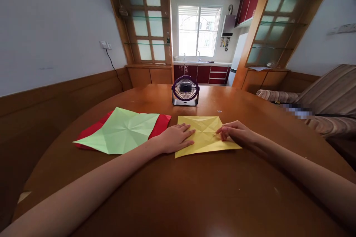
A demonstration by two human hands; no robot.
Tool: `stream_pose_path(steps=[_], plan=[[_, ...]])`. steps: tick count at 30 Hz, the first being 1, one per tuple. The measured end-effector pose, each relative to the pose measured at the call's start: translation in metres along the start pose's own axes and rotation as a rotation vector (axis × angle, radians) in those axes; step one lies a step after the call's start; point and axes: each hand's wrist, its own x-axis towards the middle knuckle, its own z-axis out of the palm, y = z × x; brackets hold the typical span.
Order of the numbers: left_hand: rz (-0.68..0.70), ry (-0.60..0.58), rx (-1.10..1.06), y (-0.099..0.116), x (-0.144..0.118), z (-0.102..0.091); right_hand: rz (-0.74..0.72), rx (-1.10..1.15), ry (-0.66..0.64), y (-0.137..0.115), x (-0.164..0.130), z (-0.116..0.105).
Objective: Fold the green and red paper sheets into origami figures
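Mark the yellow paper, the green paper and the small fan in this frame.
yellow paper (204,144): head view, bare lower middle of the sheet, between the two hands.
green paper (122,131): head view, centre where the creases meet.
small fan (185,89): head view, middle of the round grille.

White walls (50,18), bright kitchen window (198,31), striped sofa (328,96).
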Motion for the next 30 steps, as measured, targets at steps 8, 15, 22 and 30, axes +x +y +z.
stream_pose_path(steps=[8,15,22,30], plan=[[-0.087,0.022,0.131,0.031,0.003,-0.015,-0.170,-0.775,-0.199,-0.037,-0.013,0.000],[-0.088,0.067,0.184,0.055,0.000,-0.022,-0.191,-0.928,-0.151,-0.034,-0.010,0.019],[-0.060,0.062,0.053,0.060,-0.003,-0.040,-0.195,-0.781,-0.168,-0.011,0.015,0.011],[-0.040,0.103,-0.061,0.006,0.002,-0.021,-0.266,-0.642,-0.346,-0.007,0.049,0.008]])
